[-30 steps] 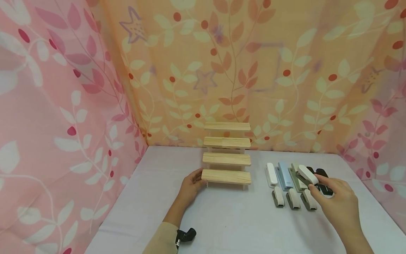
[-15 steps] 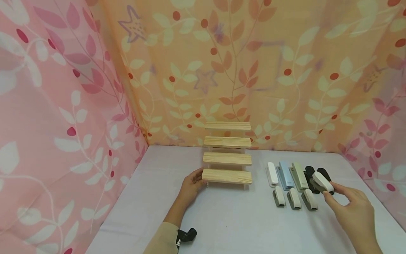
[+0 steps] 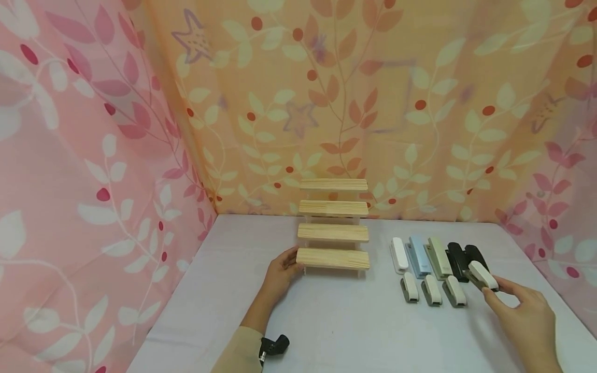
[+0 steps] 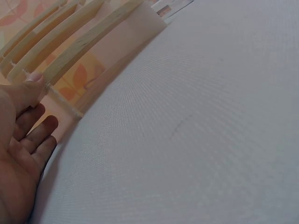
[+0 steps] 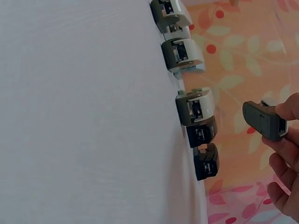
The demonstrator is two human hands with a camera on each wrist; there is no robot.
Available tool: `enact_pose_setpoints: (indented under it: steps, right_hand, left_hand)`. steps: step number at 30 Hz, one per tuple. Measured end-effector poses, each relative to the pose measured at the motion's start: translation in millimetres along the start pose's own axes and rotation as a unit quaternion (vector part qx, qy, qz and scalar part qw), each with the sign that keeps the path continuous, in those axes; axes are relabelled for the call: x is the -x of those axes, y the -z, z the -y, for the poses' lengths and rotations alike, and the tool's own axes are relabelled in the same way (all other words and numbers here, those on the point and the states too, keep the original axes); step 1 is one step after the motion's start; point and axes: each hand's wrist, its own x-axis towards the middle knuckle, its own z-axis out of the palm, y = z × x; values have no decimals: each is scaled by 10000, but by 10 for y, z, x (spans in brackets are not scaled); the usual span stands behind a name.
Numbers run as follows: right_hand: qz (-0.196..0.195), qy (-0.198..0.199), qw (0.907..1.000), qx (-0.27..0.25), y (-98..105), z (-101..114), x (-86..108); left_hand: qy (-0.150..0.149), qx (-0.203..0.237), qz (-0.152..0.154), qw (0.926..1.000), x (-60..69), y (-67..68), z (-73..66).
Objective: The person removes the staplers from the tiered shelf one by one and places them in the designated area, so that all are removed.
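A tiered wooden display stand (image 3: 333, 258) with pale plank steps stands at the back middle of the table. At the left end of its lowest plank, my left hand (image 3: 281, 274) holds on; in the left wrist view the thumb (image 4: 33, 83) lies against the plank's end. My right hand (image 3: 530, 316) pinches a small white-and-grey stapler (image 3: 484, 275) between thumb and fingers. The right wrist view shows this stapler's grey base (image 5: 261, 123) raised off the table. Close beside it are a small white stapler (image 3: 454, 291) and two black staplers (image 3: 458, 261).
Left of the black staplers lie a green stapler (image 3: 439, 258), a light blue one (image 3: 420, 257) and a white one (image 3: 399, 255). Two more small white staplers (image 3: 432, 290) sit in the front row. Patterned curtains (image 3: 392, 93) close off the table's back and sides.
My right hand has carried the small stapler to the right and somewhat toward me, from over the green stapler to in front of the black ones. The left hand stays put on the stand.
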Motion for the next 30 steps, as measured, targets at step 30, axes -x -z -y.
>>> enact_pose_setpoints:
  steps: [30]
  right_hand:
    - [1208,-917,9883,170,-212,-433,-25]
  left_hand:
    - [-90,31,-46,9999,10,7,7]
